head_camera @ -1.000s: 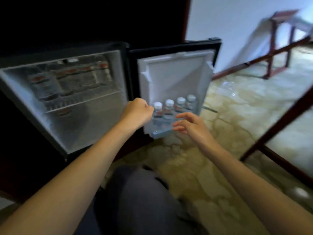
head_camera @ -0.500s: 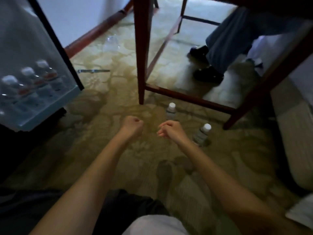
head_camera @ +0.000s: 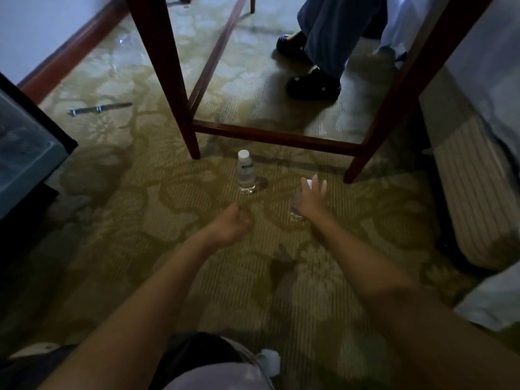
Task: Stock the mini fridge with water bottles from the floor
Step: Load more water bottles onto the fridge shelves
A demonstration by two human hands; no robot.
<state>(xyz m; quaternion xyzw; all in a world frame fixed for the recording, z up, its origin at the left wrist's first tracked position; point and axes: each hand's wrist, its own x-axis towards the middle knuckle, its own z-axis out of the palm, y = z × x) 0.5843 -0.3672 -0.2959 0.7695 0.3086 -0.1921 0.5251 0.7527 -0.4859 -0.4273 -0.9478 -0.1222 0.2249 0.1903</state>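
Two small clear water bottles with white caps stand on the patterned carpet. The left bottle [head_camera: 246,172] is upright in plain view beside a table leg. The right bottle [head_camera: 297,211] is mostly hidden behind my right hand [head_camera: 311,196], whose fingers are spread just over it; I cannot tell if they touch. My left hand [head_camera: 232,223] hovers loosely curled and empty, a little nearer than the left bottle. The open fridge door [head_camera: 26,153] shows at the left edge.
A dark wooden table frame [head_camera: 270,135] stands right behind the bottles. Another person's legs and dark shoes [head_camera: 312,83] are beyond it. A striped bed base [head_camera: 475,192] is on the right. A metal bar [head_camera: 98,108] lies on the carpet.
My view swung from the fridge door down to the floor. My right hand opened and reached forward over the right bottle; my left hand followed, staying loosely curled.
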